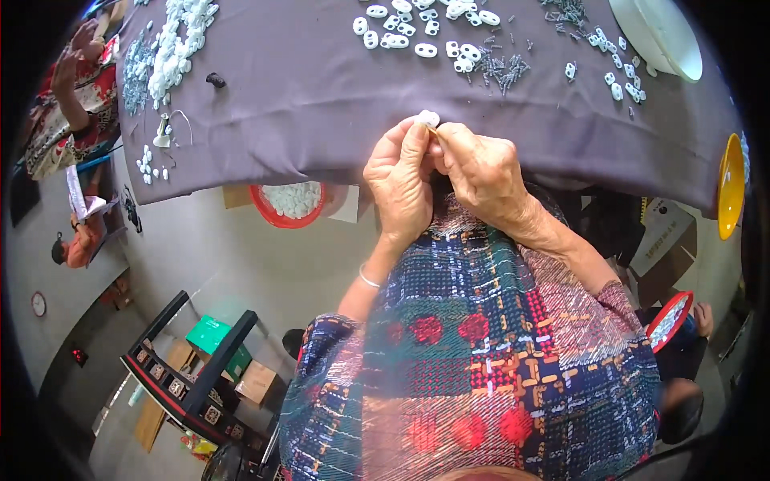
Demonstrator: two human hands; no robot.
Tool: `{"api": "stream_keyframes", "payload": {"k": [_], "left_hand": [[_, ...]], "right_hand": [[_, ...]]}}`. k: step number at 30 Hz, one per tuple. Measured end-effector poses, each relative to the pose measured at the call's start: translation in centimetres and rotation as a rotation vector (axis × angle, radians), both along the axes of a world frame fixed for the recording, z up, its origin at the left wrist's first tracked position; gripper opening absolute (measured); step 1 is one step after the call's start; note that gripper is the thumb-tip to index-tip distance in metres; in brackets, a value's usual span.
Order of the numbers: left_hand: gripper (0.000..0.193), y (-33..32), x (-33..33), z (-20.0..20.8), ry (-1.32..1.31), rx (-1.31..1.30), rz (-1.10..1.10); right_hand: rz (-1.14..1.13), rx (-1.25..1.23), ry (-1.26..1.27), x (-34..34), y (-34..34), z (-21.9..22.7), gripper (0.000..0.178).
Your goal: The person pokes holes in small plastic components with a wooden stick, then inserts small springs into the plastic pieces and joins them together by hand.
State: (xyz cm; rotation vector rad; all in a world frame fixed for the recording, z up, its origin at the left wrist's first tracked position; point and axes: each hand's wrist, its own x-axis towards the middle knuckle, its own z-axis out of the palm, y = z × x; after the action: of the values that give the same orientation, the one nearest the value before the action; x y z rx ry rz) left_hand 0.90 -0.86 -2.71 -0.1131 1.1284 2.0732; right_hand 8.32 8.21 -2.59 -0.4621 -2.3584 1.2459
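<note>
The left hand (399,176) pinches a small white plastic piece (429,118) above the tabletop (321,96), probably to steady it; the right hand (485,170) closes beside it, its grip's contents hidden. Screws (507,74) lie beyond, presumably for easy reach.

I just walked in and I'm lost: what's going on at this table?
A person's left hand pinches a small white piece above the near edge of the dark cloth. The right hand's fingertips meet it there; their exact grip is hidden. Beyond, loose white pieces and grey screw-like bits lie scattered.
</note>
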Motion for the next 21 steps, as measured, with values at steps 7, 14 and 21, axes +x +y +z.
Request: {"api": "stream_keyframes", "payload": {"k": [7,14,21], "left_hand": [[0.016,-0.1,-0.1,-0.3,0.013,0.002,-0.024],[0.014,0.5,-0.1,0.5,0.034,-0.111,0.005],[0.013,0.7,0.0,0.5,0.056,-0.09,0.042]], "right_hand": [[0.001,-0.015,0.032,-0.2,0.1,-0.3,0.019],[0.012,-0.036,0.041,-0.3,0.3,-0.4,0.018],[0.052,0.042,-0.043,0.2,0.6,0.4,0.018]]}}
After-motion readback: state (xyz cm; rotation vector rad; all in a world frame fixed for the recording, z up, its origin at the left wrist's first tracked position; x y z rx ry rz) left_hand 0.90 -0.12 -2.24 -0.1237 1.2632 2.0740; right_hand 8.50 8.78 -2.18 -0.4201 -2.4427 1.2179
